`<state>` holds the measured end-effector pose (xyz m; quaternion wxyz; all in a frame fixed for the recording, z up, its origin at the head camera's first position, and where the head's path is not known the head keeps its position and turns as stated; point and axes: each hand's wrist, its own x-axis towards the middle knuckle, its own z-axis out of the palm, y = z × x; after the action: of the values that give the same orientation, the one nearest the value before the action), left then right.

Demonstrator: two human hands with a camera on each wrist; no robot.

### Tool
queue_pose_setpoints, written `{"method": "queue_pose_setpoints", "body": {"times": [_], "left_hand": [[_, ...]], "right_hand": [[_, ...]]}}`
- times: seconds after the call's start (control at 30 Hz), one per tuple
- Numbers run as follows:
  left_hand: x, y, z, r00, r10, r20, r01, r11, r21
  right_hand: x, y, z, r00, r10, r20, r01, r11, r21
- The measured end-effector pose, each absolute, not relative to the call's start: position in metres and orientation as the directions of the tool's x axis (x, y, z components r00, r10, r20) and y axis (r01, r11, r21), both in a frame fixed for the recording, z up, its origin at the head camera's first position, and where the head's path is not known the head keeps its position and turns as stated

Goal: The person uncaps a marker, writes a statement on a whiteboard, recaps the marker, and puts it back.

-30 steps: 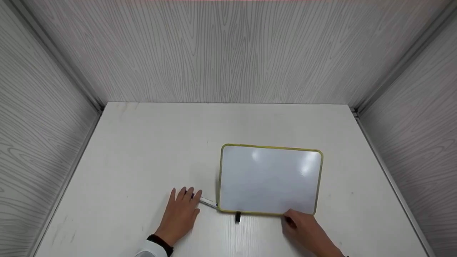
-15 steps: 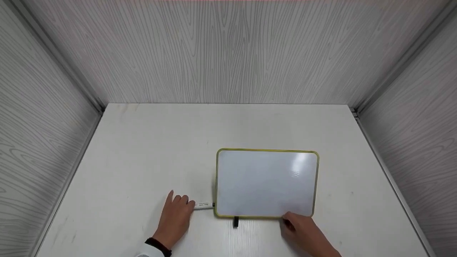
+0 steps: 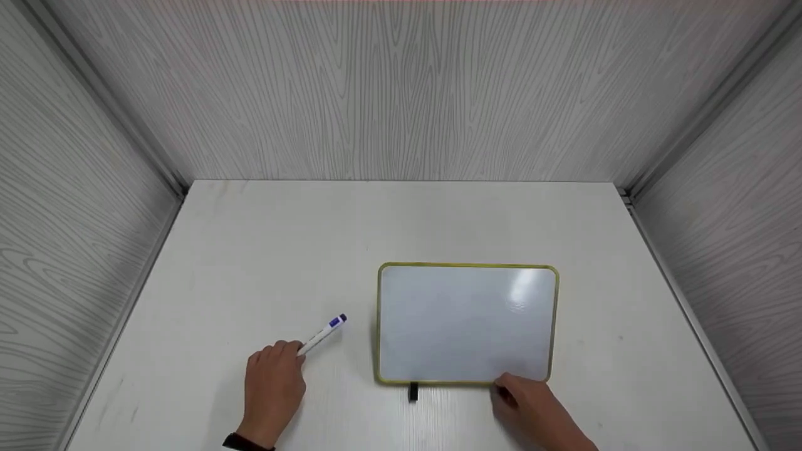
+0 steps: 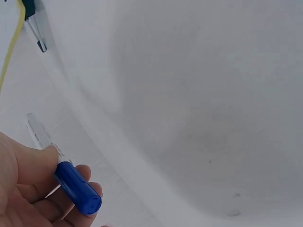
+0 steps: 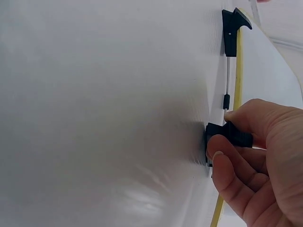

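My left hand (image 3: 274,385) grips a whiteboard marker (image 3: 321,335) left of the whiteboard. Its blue cap (image 4: 78,189) shows plainly in the left wrist view, with the thumb on the white barrel. A small whiteboard (image 3: 467,322) with a yellow frame lies on the table, right of centre. At its near edge, my right hand (image 3: 532,404) pinches a black clip (image 5: 236,137) between thumb and curled fingers, beside the yellow frame. Another black clip (image 5: 231,35) sits further along that edge, with a thin metal rod (image 5: 228,78) between them.
The white table (image 3: 282,250) has grey wood-grain panels on three sides: the back wall (image 3: 401,94), the left wall (image 3: 69,238) and the right wall (image 3: 733,238). A black clip end (image 3: 413,392) sticks out under the board's near edge.
My left hand has taken hold of the marker and drawn it left, away from the board; its capped end now points up and right. The board has shifted slightly left and nearer.
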<state>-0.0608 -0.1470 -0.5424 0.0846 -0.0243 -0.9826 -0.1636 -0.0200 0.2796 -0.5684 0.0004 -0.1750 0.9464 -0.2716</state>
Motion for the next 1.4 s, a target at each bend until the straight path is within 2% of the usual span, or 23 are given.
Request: {"method": "queue_pose_setpoints", "body": {"times": [0.23,0.57,0.73,0.9,1.13,1.4], "left_hand": [[-0.063,-0.152,-0.536,-0.984,-0.11,0.143,-0.037,0.897,0.44],[-0.061,-0.148,-0.527,-0.983,-0.169,0.075,-0.104,0.841,0.531],[-0.056,-0.14,-0.519,-0.982,-0.185,0.028,-0.139,0.821,0.554],[-0.051,-0.129,-0.511,-0.979,-0.195,-0.059,-0.189,0.76,0.621],[-0.048,-0.123,-0.512,-0.977,-0.201,-0.065,-0.196,0.742,0.642],[-0.044,-0.119,-0.508,-0.98,-0.18,-0.09,-0.194,0.72,0.667]], "right_hand": [[-0.017,0.279,-0.569,-0.938,-0.334,0.096,-0.333,0.784,-0.523],[-0.013,0.275,-0.571,-0.941,-0.332,0.065,-0.314,0.788,-0.53],[-0.011,0.271,-0.567,-0.939,-0.343,0.008,-0.29,0.781,-0.553],[-0.009,0.268,-0.564,-0.934,-0.357,0.027,-0.311,0.772,-0.554],[-0.007,0.263,-0.562,-0.934,-0.354,-0.042,-0.264,0.767,-0.585],[-0.004,0.259,-0.563,-0.924,-0.38,-0.046,-0.28,0.753,-0.596]]}}
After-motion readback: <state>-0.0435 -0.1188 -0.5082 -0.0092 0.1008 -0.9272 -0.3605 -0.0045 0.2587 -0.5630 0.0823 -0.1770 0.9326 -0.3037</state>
